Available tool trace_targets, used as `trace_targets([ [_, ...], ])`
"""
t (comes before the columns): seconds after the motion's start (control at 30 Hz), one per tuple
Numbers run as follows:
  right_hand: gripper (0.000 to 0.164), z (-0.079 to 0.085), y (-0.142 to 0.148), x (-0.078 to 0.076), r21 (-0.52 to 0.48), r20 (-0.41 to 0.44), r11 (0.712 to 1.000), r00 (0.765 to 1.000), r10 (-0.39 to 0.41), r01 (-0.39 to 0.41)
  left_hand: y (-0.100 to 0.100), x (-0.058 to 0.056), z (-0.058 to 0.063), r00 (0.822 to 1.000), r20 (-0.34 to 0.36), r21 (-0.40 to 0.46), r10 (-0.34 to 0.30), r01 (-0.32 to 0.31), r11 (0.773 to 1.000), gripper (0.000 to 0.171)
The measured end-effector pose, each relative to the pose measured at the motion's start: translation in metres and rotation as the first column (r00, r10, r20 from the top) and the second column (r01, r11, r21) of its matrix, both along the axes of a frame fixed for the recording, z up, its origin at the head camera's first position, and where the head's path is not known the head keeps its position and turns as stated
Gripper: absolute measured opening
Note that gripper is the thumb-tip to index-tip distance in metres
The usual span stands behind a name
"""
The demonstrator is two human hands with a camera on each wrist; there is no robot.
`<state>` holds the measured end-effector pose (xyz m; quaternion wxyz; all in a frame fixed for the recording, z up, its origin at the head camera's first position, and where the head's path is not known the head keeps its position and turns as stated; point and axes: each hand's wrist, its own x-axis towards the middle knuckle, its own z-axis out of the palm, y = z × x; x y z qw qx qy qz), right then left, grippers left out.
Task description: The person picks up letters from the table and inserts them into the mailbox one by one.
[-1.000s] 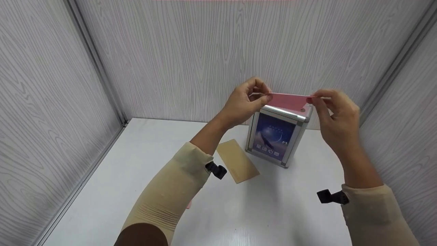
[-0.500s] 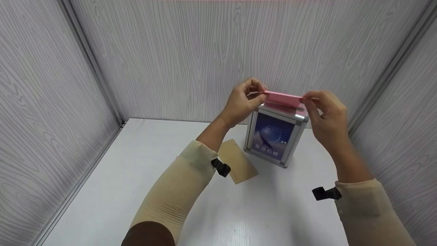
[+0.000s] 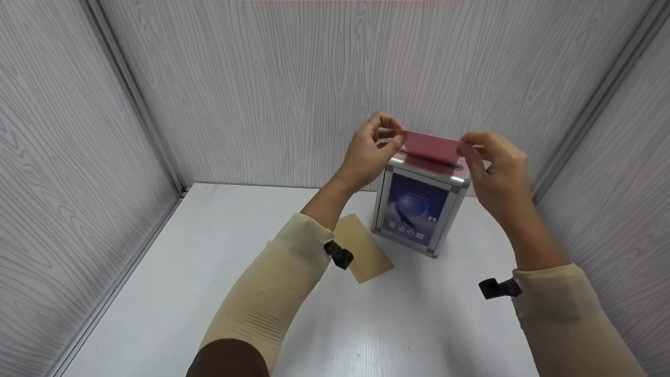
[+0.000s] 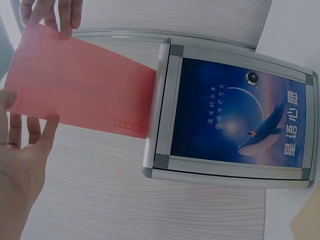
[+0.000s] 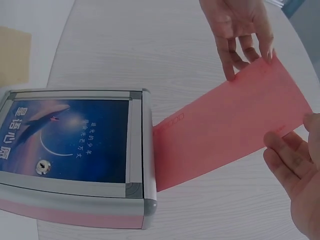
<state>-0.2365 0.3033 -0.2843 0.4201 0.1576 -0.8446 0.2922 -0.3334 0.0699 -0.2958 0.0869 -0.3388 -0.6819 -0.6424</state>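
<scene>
A pink envelope (image 3: 430, 146) stands upright at the slot in the top of a silver-framed box (image 3: 419, 205), its lower edge right at the slot. My left hand (image 3: 369, 152) pinches the envelope's left end between thumb and fingers. On its right end, my right hand (image 3: 497, 175) pinches it the same way. Small printed squares show near the lower edge of the envelope (image 4: 85, 82) in the left wrist view. The box has a blue picture front with white characters and a round lock (image 5: 43, 166). Its side is pink in the right wrist view.
A tan envelope (image 3: 366, 256) lies flat on the white table (image 3: 251, 209), left of the box and partly behind my left sleeve. Pale wood-grain panels (image 3: 261, 94) enclose the table at the back and both sides.
Both hands have shifted left with the pink envelope, the right hand more so. The envelope now stands more upright over the slot, which shows along its lower edge.
</scene>
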Motion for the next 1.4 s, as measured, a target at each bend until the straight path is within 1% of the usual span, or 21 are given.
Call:
trace_targets([
  [0.07,0.013,0.002,0.002,-0.001,0.02,0.002,1.0,1.0,-0.007,0.007,0.004,0.0,0.0,0.994,-0.073,-0.025,0.081,-0.083,0.996,0.011],
  [0.1,0.013,0.002,0.003,-0.002,0.031,0.002,0.999,1.0,-0.013,0.013,0.007,0.001,0.0,0.986,-0.113,-0.036,0.123,-0.127,0.991,0.012],
  [0.17,0.013,0.003,0.005,-0.004,0.052,0.004,0.998,0.999,-0.033,0.032,0.014,0.0,0.0,0.957,-0.2,-0.062,0.21,-0.226,0.972,0.014],
  [0.23,0.012,0.003,0.007,-0.006,0.057,0.007,0.997,0.999,-0.052,0.051,0.02,0.0,0.0,0.92,-0.276,-0.081,0.277,-0.31,0.947,0.015],
  [0.3,0.012,0.003,0.009,-0.009,0.064,0.009,0.995,0.997,-0.071,0.07,0.024,-0.002,0.0,0.886,-0.331,-0.099,0.324,-0.374,0.922,0.014],
  [0.33,0.011,0.002,0.01,-0.011,0.067,0.01,0.995,0.997,-0.075,0.074,0.026,-0.003,0.0,0.874,-0.349,-0.107,0.339,-0.397,0.912,0.014],
  [0.4,0.01,0.0,0.012,-0.014,0.076,0.012,0.994,0.997,-0.083,0.081,0.028,-0.005,-0.002,0.852,-0.377,-0.119,0.363,-0.433,0.893,0.013],
  [0.47,0.009,-0.003,0.015,-0.018,0.088,0.021,0.992,0.996,-0.088,0.086,0.03,-0.007,-0.004,0.837,-0.395,-0.142,0.378,-0.462,0.875,0.013],
  [0.53,0.011,-0.006,0.017,-0.021,0.097,0.04,0.991,0.994,-0.097,0.093,0.031,-0.01,-0.008,0.831,-0.402,-0.165,0.386,-0.48,0.862,0.014],
  [0.6,0.013,-0.01,0.019,-0.025,0.102,0.074,0.989,0.991,-0.114,0.106,0.032,-0.013,-0.013,0.821,-0.409,-0.193,0.398,-0.504,0.842,0.016],
  [0.63,0.016,-0.013,0.02,-0.027,0.106,0.095,0.988,0.988,-0.122,0.112,0.033,-0.015,-0.016,0.82,-0.408,-0.207,0.4,-0.51,0.835,0.017],
  [0.77,0.021,-0.025,0.024,-0.035,0.117,0.185,0.983,0.969,-0.165,0.145,0.036,-0.021,-0.029,0.829,-0.386,-0.247,0.404,-0.515,0.821,0.019],
  [0.87,0.02,-0.035,0.025,-0.041,0.118,0.233,0.98,0.955,-0.183,0.159,0.038,-0.024,-0.039,0.838,-0.364,-0.275,0.407,-0.514,0.812,0.019],
  [0.93,0.019,-0.041,0.026,-0.045,0.113,0.253,0.98,0.949,-0.186,0.162,0.039,-0.026,-0.045,0.84,-0.351,-0.291,0.414,-0.518,0.805,0.018],
  [1.0,0.016,-0.047,0.025,-0.049,0.096,0.259,0.983,0.95,-0.174,0.154,0.039,-0.027,-0.051,0.843,-0.338,-0.303,0.418,-0.518,0.8,0.018],
  [1.07,0.011,-0.053,0.024,-0.053,0.078,0.244,0.986,0.956,-0.161,0.146,0.038,-0.028,-0.057,0.847,-0.327,-0.303,0.42,-0.514,0.802,0.017],
  [1.17,0.005,-0.063,0.023,-0.059,0.057,0.207,0.989,0.967,-0.149,0.14,0.038,-0.029,-0.065,0.84,-0.323,-0.29,0.436,-0.526,0.8,0.017],
  [1.23,0.003,-0.069,0.021,-0.061,0.045,0.19,0.988,0.97,-0.152,0.146,0.038,-0.03,-0.069,0.833,-0.323,-0.275,0.448,-0.536,0.798,0.017],
  [1.3,0.004,-0.073,0.02,-0.062,0.033,0.189,0.986,0.968,-0.165,0.162,0.038,-0.031,-0.073,0.827,-0.325,-0.267,0.459,-0.546,0.794,0.017],
  [1.4,0.005,-0.076,0.017,-0.064,0.013,0.185,0.983,0.965,-0.183,0.184,0.037,-0.031,-0.076,0.83,-0.328,-0.272,0.452,-0.541,0.796,0.018],
])
